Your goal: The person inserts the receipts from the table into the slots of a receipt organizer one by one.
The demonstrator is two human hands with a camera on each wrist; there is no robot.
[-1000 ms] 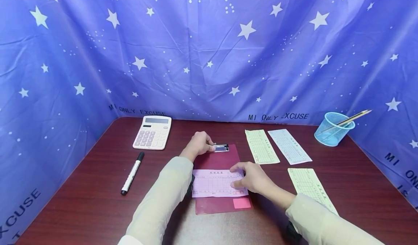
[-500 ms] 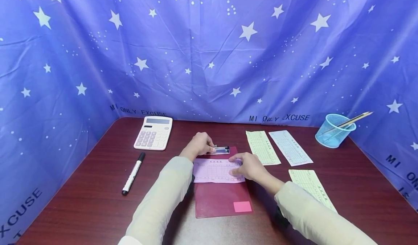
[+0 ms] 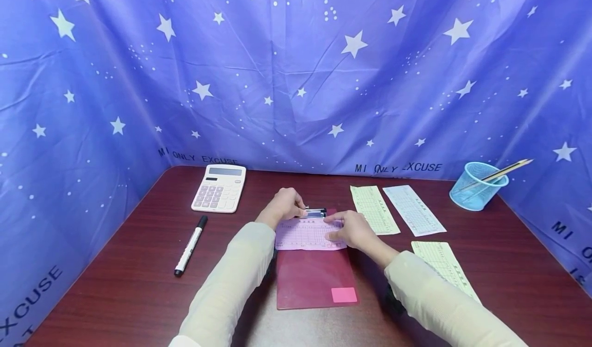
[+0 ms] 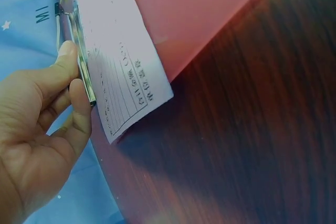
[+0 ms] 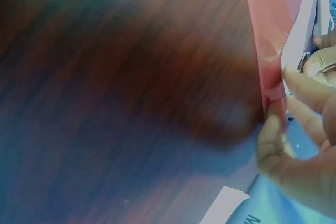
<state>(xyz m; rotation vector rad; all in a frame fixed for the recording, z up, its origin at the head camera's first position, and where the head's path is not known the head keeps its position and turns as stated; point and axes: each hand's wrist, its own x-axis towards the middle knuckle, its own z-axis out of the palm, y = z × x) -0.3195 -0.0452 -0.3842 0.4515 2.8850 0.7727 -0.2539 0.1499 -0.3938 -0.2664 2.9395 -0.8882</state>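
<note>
A dark red clipboard (image 3: 314,280) lies on the table, with a pink label near its lower right corner. At its top edge my left hand (image 3: 288,204) pinches the metal clip (image 4: 83,66) between thumb and fingers. A pink printed form (image 3: 302,236) lies across the upper part of the board, its top edge close against the clip. My right hand (image 3: 353,230) holds the form's right end with thumb and fingers, at the board's right edge. In the left wrist view the form's free corner juts past the board's side. Whether its top edge lies beneath the clip cannot be told.
Two green forms (image 3: 374,211) (image 3: 446,270) and a pale blue form (image 3: 413,211) lie to the right. A blue mesh pen cup (image 3: 476,187) holding pencils stands at the back right. At left are a calculator (image 3: 219,188) and a marker (image 3: 190,247). A starry blue curtain (image 3: 296,79) hangs behind.
My right hand has slid the pink form up the clipboard, from its middle to the clip. My left hand stays on the clip.
</note>
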